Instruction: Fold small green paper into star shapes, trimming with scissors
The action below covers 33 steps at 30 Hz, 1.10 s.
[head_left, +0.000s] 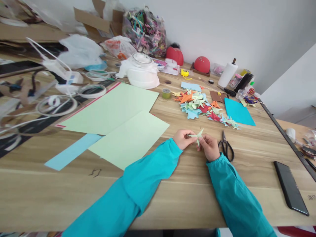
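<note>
A small pale green folded paper star (198,135) is held between my two hands above the wooden table. My left hand (184,139) pinches one of its points between thumb and fingers. On the other side, my right hand (209,146) is closed on another part of it, thumb in front. Just right of my right hand lie black-handled scissors (225,146), tips pointing away from me. Beyond my hands is a heap of folded paper shapes (197,104) in orange, green, blue and red.
Pale green paper sheets (130,140) and a blue paper strip (74,152) lie to the left. A blue sheet (239,112) is behind the scissors, a phone (291,188) at the right. Cables and a power strip (70,80) clutter the far left, near a white cap (143,77).
</note>
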{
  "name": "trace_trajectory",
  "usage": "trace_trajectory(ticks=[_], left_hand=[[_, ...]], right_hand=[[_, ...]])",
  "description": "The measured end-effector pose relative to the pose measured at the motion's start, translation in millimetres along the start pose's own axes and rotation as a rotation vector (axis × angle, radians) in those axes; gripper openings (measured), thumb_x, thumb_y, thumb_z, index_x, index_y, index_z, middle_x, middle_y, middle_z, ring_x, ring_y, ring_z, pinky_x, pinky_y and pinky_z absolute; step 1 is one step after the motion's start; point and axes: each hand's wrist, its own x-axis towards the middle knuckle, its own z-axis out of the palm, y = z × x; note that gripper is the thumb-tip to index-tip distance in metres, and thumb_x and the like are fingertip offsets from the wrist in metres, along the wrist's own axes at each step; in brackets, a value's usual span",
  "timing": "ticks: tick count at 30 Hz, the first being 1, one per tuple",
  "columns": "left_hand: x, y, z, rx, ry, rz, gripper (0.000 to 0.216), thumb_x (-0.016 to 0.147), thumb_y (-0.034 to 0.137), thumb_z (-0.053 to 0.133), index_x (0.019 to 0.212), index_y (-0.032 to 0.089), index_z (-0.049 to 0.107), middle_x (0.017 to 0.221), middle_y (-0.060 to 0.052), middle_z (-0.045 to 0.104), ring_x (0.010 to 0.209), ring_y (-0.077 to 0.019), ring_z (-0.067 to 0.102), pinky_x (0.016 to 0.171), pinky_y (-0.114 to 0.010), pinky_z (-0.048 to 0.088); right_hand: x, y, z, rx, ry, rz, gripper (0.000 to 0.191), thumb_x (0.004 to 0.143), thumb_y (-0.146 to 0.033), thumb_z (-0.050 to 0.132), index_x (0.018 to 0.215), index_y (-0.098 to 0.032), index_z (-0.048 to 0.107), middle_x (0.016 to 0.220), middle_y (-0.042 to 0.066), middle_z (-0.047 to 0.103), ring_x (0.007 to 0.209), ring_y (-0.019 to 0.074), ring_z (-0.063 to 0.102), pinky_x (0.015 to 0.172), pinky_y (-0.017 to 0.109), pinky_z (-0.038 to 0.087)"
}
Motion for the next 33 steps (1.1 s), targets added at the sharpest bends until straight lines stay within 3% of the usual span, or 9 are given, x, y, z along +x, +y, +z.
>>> trace_trajectory(ticks=[6, 23, 33], left_hand=[[1.0, -8.6, -1.3, 0.145, 0.038, 0.108, 0.025, 0.06, 0.031, 0.067, 0.074, 0.01, 0.066, 0.07, -0.007, 0.068, 0.059, -0.014, 0.06, 0.058, -0.025, 0.048], [1.2, -8.2, -5.6, 0.127, 0.0, 0.165, 0.02, 0.062, 0.028, 0.066, 0.07, 0.01, 0.066, 0.066, -0.006, 0.066, 0.057, -0.0132, 0.058, 0.054, -0.023, 0.047], [-0.8, 5.9, -5.8, 0.049, -0.07, 0.196, 0.01, 0.061, 0.022, 0.065, 0.06, 0.012, 0.064, 0.058, -0.001, 0.058, 0.055, -0.0099, 0.053, 0.051, -0.02, 0.042]], right_hand=[[0.0, 4.0, -2.2, -0.119, 0.014, -0.056, 0.028, 0.08, -0.043, 0.052, 0.069, -0.018, 0.054, 0.048, -0.003, 0.053, 0.041, 0.0105, 0.049, 0.044, 0.023, 0.04], [-3.4, 1.1, -0.8, -0.212, -0.017, -0.13, 0.032, 0.084, -0.041, 0.047, 0.063, -0.018, 0.052, 0.047, -0.003, 0.051, 0.045, 0.0103, 0.049, 0.049, 0.023, 0.04], [-0.7, -3.2, -2.9, 0.048, -0.085, 0.033, 0.033, 0.077, -0.041, 0.056, 0.056, -0.016, 0.054, 0.046, -0.002, 0.055, 0.036, 0.0074, 0.046, 0.038, 0.02, 0.035]])
